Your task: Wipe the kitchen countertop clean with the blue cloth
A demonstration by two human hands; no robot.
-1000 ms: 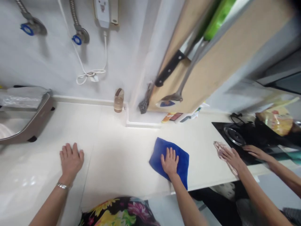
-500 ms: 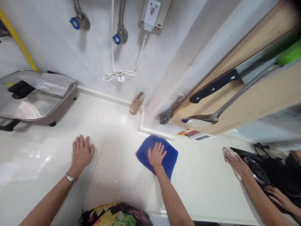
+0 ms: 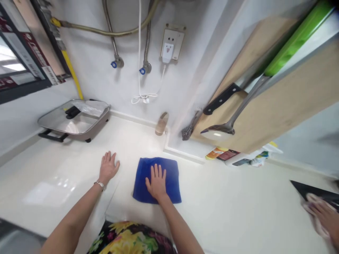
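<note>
My right hand point(image 3: 156, 183) lies flat with its fingers spread on a blue cloth point(image 3: 171, 180), which is laid out on the white countertop point(image 3: 225, 208). To the left, my left hand point(image 3: 108, 167) rests palm down on the bare counter, fingers stretched and holding nothing. A silver band circles my left wrist. Behind that hand, an electric pan with a glass lid point(image 3: 74, 121) stands by the wall. A small brownish object point(image 3: 161, 126) sits at the wall's foot behind the cloth.
Above the counter at right hang a black-handled knife point(image 3: 221, 99), a metal turner point(image 3: 219, 131) and a steel-wool scrubber point(image 3: 186, 133) beside a wooden board point(image 3: 288, 102). Another person's hand point(image 3: 321, 213) holds a pale cloth by the black stove. A plugged charger point(image 3: 167, 52) is on the wall.
My right hand and the blue cloth have shifted left relative to the wall corner, and the cloth lies squarer. The view has swung, showing more of the left wall. The other person's hand is further right.
</note>
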